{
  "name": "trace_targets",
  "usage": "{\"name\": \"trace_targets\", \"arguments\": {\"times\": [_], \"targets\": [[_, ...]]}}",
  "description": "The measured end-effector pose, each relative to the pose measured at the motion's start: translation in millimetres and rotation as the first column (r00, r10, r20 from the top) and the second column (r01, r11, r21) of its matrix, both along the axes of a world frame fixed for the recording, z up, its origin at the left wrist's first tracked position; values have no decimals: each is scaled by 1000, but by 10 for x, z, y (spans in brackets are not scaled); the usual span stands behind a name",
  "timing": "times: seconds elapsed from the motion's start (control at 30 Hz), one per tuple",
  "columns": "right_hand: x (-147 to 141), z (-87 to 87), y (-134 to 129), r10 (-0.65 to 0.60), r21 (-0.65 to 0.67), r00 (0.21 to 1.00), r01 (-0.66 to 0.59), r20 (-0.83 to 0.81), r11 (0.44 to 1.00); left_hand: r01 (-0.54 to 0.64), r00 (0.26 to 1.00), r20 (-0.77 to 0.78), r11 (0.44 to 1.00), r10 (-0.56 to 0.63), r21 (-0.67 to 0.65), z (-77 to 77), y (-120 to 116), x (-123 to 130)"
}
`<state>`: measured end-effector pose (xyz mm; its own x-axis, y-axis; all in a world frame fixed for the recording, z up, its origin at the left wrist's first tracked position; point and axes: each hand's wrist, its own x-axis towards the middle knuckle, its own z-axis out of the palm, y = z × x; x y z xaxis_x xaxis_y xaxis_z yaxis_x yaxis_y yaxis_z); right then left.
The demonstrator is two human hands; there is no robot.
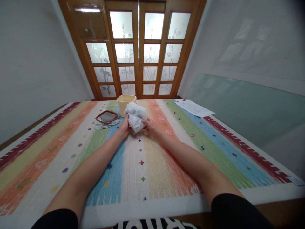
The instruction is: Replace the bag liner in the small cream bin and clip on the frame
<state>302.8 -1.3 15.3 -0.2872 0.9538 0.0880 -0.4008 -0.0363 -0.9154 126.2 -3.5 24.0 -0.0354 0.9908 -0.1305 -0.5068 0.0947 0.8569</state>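
Observation:
A crumpled white plastic bag (136, 117) is held above the striped tablecloth (133, 165), between my two hands. My left hand (125, 126) grips its left side, and my right hand (150, 125) pinches its lower right side with the thumb on top. Whether anything lies inside the bag cannot be made out. Just behind it stands a cream plastic bin (122, 105), partly covered by the bag. Left of my left hand lies a red-brown rounded frame with grey mesh (107, 117), on top of a folded pale cloth (107, 124).
Printed white sheets of paper (194, 108) lie at the table's far right. A pale green glass panel (245, 111) leans along the right wall. Wooden doors with frosted panes (152, 52) close off the far end. At the right front corner is a small flat object (296, 181).

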Motion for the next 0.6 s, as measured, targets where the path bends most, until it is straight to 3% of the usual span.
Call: {"name": "trace_targets", "arguments": {"times": [0.3,0.4,0.53,0.6], "targets": [[31,26,51,-160,74,985,164,-56,984,118,980,-162,993,-114,15,32,-118,-2],[26,30,55,-163,83,985,168,-60,982,152,981,-125,988,-146,39,90,-172,47],[15,27,47,-148,76,987,152,-58,985,113,993,-34,983,-109,142,134,-195,92],[15,31,41,-147,74,987,151,-57,986,108,994,-33,987,-105,123,117,-178,84]]}}
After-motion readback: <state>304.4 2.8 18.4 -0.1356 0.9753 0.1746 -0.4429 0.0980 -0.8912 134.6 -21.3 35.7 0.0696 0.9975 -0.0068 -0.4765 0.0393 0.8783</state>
